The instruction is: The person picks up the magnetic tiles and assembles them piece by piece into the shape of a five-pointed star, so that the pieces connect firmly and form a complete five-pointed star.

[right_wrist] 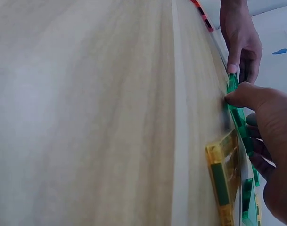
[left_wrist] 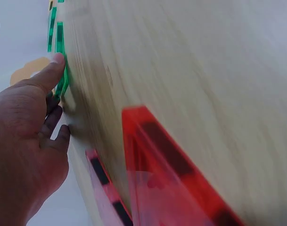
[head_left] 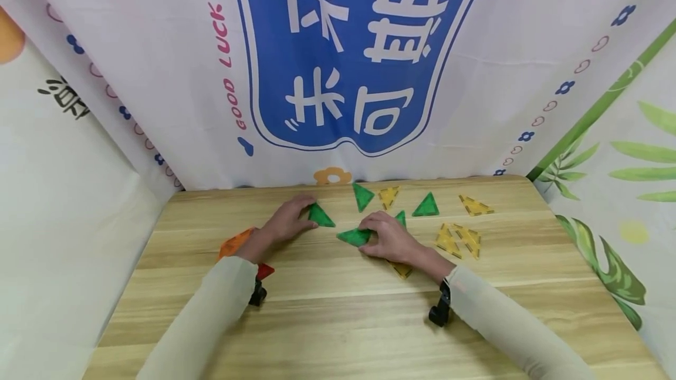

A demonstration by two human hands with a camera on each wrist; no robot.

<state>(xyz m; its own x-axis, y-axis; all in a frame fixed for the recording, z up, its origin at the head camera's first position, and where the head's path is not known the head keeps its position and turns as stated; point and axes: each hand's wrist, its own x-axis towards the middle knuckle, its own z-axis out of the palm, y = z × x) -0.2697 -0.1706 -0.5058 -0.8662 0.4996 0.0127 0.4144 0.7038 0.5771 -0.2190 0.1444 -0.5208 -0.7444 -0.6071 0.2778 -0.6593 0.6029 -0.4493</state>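
My left hand (head_left: 289, 219) pinches the left edge of a green triangular magnetic tile (head_left: 322, 217) on the table, thumb and fingertips at its side. To its right, my right hand (head_left: 388, 236) grips a second green triangular tile (head_left: 351, 237) between thumb and fingers. In the right wrist view this green tile (right_wrist: 239, 123) stands edge-on in the fingers, above a yellow tile (right_wrist: 223, 174). Another green tile (head_left: 402, 218) shows partly behind the right hand, and a yellow tile (head_left: 401, 270) lies partly hidden under the right wrist.
An orange tile (head_left: 235, 243) and a red tile (head_left: 265, 271) lie by the left forearm. Toward the back are green triangles (head_left: 362, 197) (head_left: 426, 205) and yellow triangles (head_left: 388, 196) (head_left: 475, 206). Two yellow tiles (head_left: 448, 241) lie right of the right hand. A printed curtain (head_left: 200, 133) hangs behind the table.
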